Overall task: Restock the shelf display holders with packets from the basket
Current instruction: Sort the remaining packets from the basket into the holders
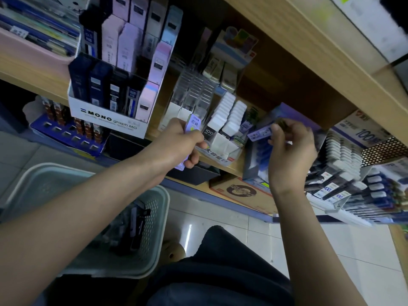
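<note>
My left hand (180, 141) grips a few purple-labelled packets (195, 125) in front of the white display holder (223, 149) on the wooden shelf. My right hand (291, 146) pinches the top of one purple packet (259, 133) over a dark blue display holder (256, 160) further right. The pale green basket (159, 208) stands on the floor at the lower left, with several dark packets (134, 230) inside it.
A white MONO display box (106, 115) full of lead cases stands at the shelf's left. Clear holders (192, 93) sit behind the white one. Racks of refills (344, 173) crowd the right. A brown carton (240, 193) lies below. My knee (220, 261) is at the bottom.
</note>
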`<act>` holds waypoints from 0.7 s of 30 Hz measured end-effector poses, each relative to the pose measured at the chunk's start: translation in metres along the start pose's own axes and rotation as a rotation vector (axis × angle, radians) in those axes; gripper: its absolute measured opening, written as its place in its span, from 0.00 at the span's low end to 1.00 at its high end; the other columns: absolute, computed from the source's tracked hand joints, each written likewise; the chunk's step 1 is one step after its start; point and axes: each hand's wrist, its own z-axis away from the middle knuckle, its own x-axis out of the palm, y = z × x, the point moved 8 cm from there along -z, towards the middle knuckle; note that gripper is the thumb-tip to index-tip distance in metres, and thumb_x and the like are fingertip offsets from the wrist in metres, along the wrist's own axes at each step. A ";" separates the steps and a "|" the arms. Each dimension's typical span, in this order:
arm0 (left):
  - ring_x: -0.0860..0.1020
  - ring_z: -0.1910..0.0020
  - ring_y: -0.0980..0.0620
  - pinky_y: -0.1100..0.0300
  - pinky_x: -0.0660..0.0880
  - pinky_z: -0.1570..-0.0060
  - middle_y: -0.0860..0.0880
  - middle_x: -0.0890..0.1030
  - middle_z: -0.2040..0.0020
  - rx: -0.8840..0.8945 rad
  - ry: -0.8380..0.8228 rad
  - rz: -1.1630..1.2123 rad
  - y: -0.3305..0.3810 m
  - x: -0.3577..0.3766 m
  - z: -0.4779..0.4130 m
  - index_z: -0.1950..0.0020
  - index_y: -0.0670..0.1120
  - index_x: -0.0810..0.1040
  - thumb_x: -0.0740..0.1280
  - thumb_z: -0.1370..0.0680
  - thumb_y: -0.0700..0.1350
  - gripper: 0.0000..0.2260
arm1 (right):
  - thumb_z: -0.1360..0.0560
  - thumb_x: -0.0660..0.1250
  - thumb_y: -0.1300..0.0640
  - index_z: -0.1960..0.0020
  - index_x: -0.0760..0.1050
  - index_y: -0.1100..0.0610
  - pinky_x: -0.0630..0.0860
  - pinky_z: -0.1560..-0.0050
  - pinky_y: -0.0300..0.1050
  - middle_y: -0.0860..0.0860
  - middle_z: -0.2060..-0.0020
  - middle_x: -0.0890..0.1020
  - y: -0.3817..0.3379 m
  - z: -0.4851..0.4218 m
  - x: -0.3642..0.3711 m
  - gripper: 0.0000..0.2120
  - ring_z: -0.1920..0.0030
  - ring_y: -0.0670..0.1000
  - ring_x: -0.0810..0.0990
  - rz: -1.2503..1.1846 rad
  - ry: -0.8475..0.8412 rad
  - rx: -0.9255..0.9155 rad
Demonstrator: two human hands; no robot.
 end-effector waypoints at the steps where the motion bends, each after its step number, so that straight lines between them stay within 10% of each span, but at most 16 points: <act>1: 0.69 0.79 0.57 0.65 0.65 0.79 0.48 0.78 0.61 0.003 -0.014 -0.005 -0.001 0.003 0.000 0.55 0.44 0.67 0.58 0.20 0.39 0.04 | 0.23 0.62 0.57 0.47 0.78 0.59 0.77 0.50 0.53 0.54 0.52 0.76 0.000 0.000 0.001 0.09 0.54 0.59 0.80 0.014 -0.003 -0.023; 6: 0.72 0.78 0.57 0.66 0.69 0.77 0.49 0.78 0.60 0.032 -0.052 -0.012 -0.002 0.009 -0.001 0.42 0.40 0.66 0.57 0.19 0.41 0.07 | 0.22 0.62 0.60 0.46 0.78 0.62 0.74 0.59 0.29 0.59 0.49 0.77 -0.002 -0.007 0.003 0.09 0.59 0.54 0.80 -0.007 -0.012 -0.066; 11: 0.72 0.78 0.58 0.66 0.70 0.77 0.49 0.78 0.60 0.044 -0.044 -0.025 -0.003 0.010 -0.003 0.41 0.38 0.67 0.57 0.19 0.40 0.09 | 0.23 0.62 0.58 0.47 0.79 0.60 0.78 0.49 0.48 0.53 0.51 0.77 -0.007 -0.009 0.011 0.11 0.55 0.56 0.81 0.017 -0.069 -0.125; 15: 0.75 0.75 0.56 0.65 0.74 0.74 0.49 0.80 0.59 0.037 -0.054 -0.005 -0.005 0.013 -0.003 0.40 0.41 0.67 0.58 0.19 0.41 0.09 | 0.22 0.62 0.61 0.44 0.80 0.60 0.66 0.51 0.28 0.58 0.50 0.79 -0.005 0.000 0.035 0.10 0.53 0.47 0.74 0.196 -0.283 -0.208; 21: 0.77 0.71 0.55 0.63 0.78 0.68 0.49 0.81 0.58 0.018 -0.099 0.034 -0.008 0.019 -0.003 0.43 0.45 0.68 0.58 0.19 0.42 0.06 | 0.21 0.60 0.60 0.44 0.79 0.60 0.65 0.49 0.34 0.56 0.48 0.80 0.002 0.009 0.047 0.11 0.45 0.53 0.75 0.253 -0.430 -0.176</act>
